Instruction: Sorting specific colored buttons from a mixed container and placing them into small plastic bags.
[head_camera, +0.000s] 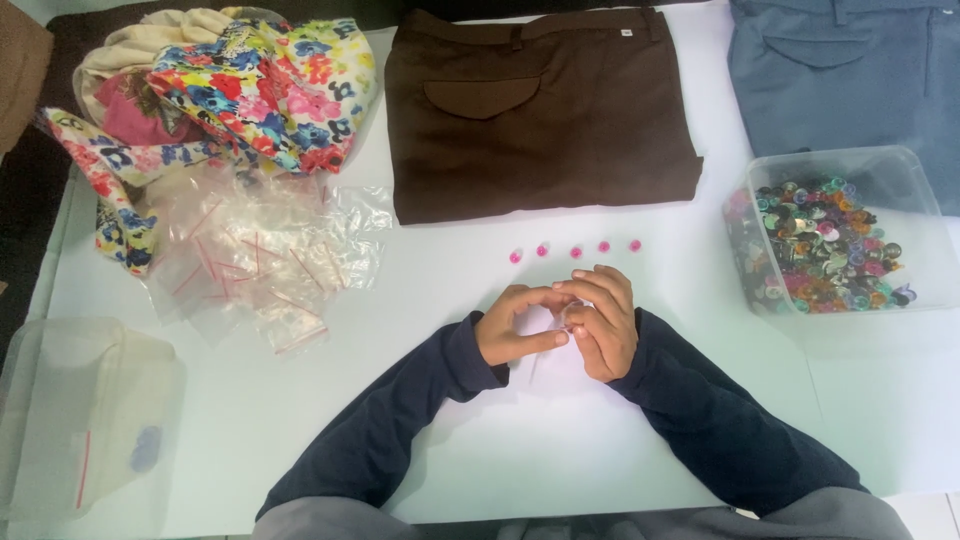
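Observation:
My left hand (512, 324) and my right hand (602, 322) meet at the middle of the white table (480, 440), fingertips pinched together on a small clear plastic bag (560, 318). Most of the bag is hidden by my fingers. Just beyond my hands lies a row of several small pink buttons (576, 250), spaced evenly. Both forearms wear dark blue sleeves.
A pile of small clear zip bags (262, 260) lies at the left, with flowered cloth (250, 85) behind it. Folded brown trousers (535, 110) and blue trousers (850, 70) lie at the back. A clear tub of mixed buttons (835, 232) stands right. A clear bagged container (85, 415) sits front left.

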